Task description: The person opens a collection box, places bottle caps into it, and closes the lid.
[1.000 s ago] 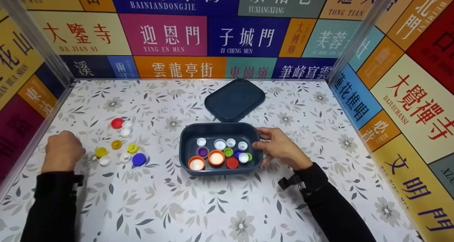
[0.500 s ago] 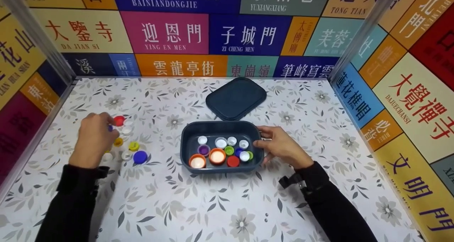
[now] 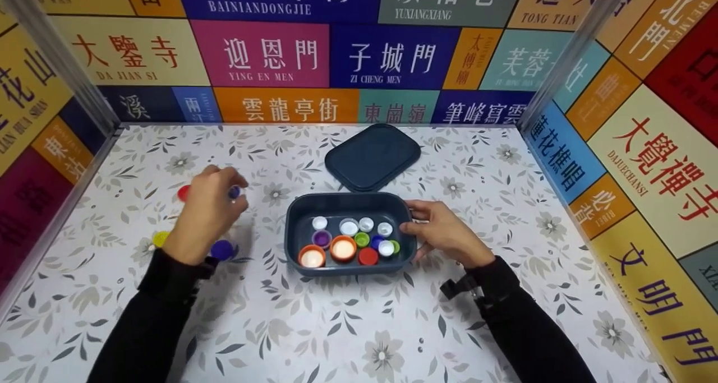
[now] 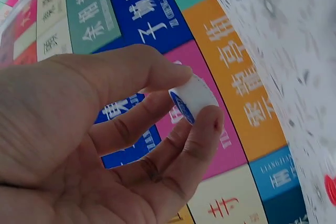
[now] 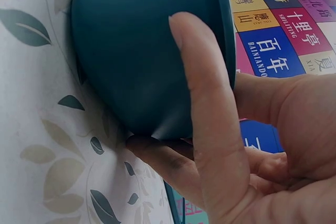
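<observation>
My left hand point(image 3: 207, 212), raised over the left part of the table, pinches a small bottle cap point(image 4: 198, 97) between thumb and fingertip. The cap's side is white and its visible face blue. At the right end of a dark blue plastic box point(image 3: 350, 271), my right hand point(image 3: 449, 234) holds the wall with thumb and fingers spread around it. Inside the box lie several caps: orange ones point(image 3: 343, 249), a purple one point(image 3: 322, 238), a red one point(image 3: 368, 256), and white, green and blue ones. Below the left hand are a red cap point(image 3: 183, 193), a yellow cap point(image 3: 161, 239) and a blue cap point(image 3: 222, 250); the hand hides others.
Behind the box lies its flat dark blue lid point(image 3: 373, 157). A white floral cloth point(image 3: 314, 332) covers the table. Printed panels with large characters point(image 3: 258, 55) stand along the back and both sides.
My left hand has moved from the far left across the loose caps toward the box, now with a cap between its fingers. My right hand and the box have stayed put.
</observation>
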A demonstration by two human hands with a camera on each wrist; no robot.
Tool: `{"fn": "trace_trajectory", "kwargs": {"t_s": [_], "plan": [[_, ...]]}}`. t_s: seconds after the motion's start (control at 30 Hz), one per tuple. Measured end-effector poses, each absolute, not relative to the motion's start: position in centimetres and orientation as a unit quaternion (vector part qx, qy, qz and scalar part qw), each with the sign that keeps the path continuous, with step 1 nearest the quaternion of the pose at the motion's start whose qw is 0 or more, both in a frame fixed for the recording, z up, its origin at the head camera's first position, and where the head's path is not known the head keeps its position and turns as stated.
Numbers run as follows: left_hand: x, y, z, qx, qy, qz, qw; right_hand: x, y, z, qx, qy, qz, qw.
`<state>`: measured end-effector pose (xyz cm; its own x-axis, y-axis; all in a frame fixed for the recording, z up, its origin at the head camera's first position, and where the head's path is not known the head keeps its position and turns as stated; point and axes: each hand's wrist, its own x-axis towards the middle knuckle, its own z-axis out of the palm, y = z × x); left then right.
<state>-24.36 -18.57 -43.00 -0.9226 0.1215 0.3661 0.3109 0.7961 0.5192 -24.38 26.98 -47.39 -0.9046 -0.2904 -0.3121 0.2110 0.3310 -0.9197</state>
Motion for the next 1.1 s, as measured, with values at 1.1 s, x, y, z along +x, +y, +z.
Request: {"fn": "trace_trajectory", "kwargs": {"t_s": [1.1], "plan": [[-25.1, -6.0, -46.4, -0.293, -0.926, -0.237, 0.013, -24.1, 26.6, -47.0, -0.025, 0.779, -0.582, 0.234]]}}
